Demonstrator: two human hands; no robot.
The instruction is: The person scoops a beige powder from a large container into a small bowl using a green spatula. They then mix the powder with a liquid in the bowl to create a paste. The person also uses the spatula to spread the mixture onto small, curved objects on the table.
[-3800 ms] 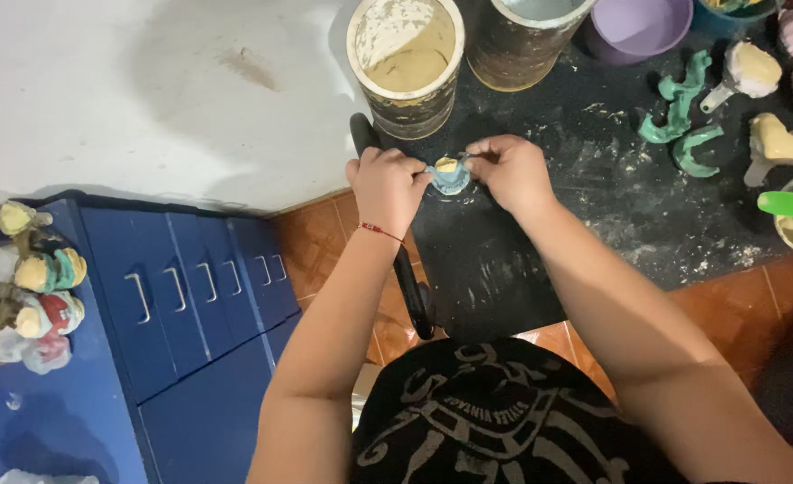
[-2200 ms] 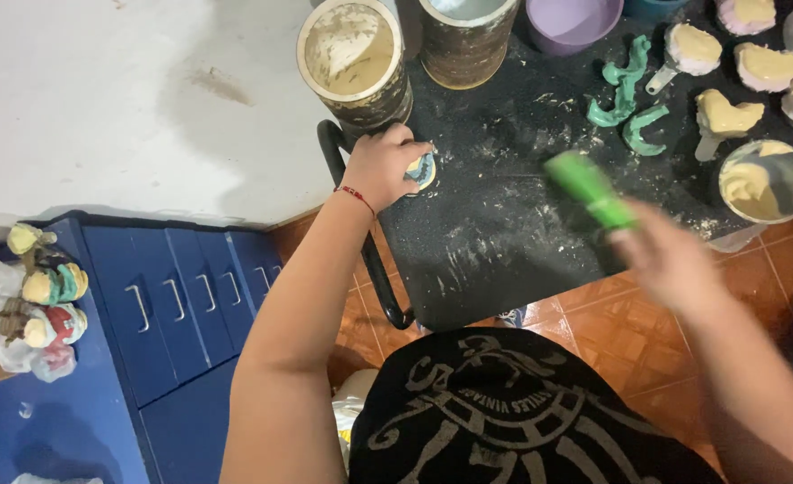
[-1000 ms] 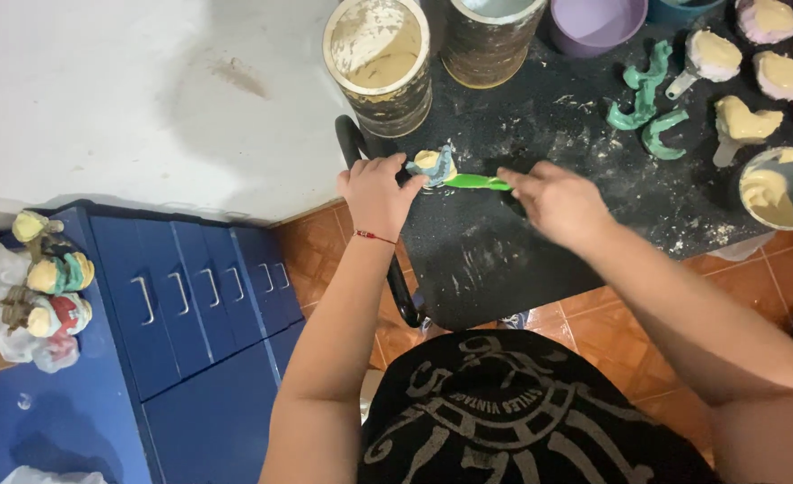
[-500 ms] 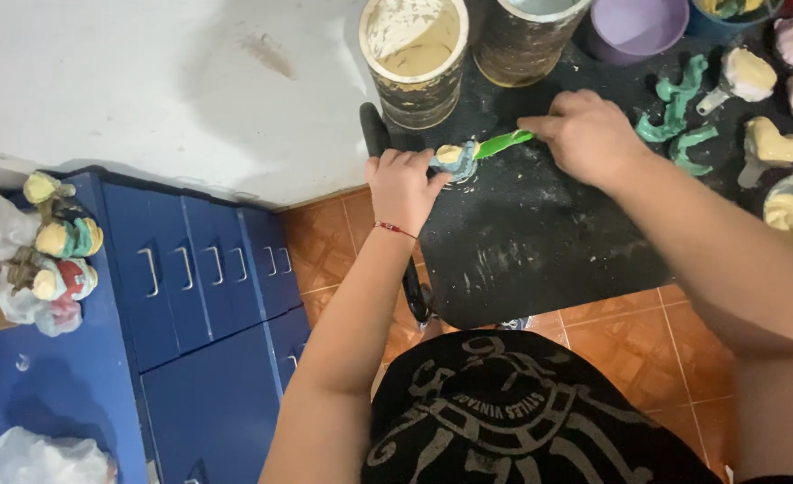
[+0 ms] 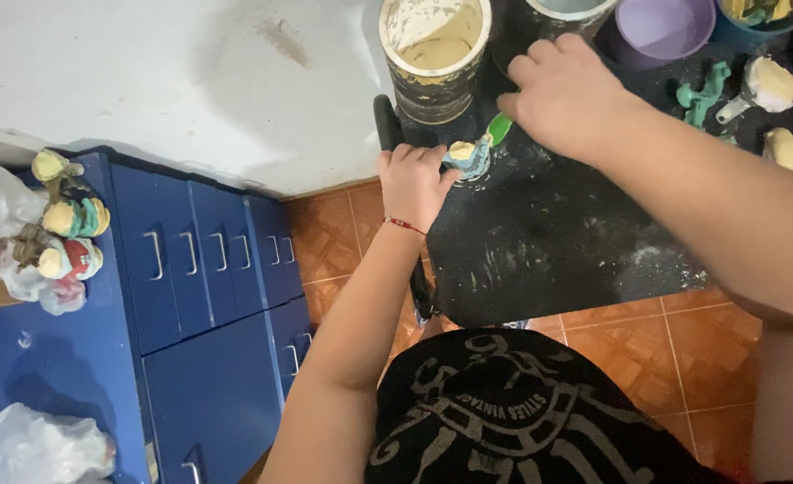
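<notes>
- Black dusty work board [image 5: 558,242]: near its left edge, one small blue mould filled with pale yellow paste [image 5: 468,157].
- Left hand [image 5: 411,179] fingers pinch the mould.
- Right hand [image 5: 562,94] fingers closed around one green spatula [image 5: 499,128].
- Two tins at the far edge.

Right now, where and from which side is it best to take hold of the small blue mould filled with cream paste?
Probably grip the small blue mould by its outer sides, coming from the left as the left hand does. Its filled top faces up, and the green tool in the right hand comes in from the right.
</notes>
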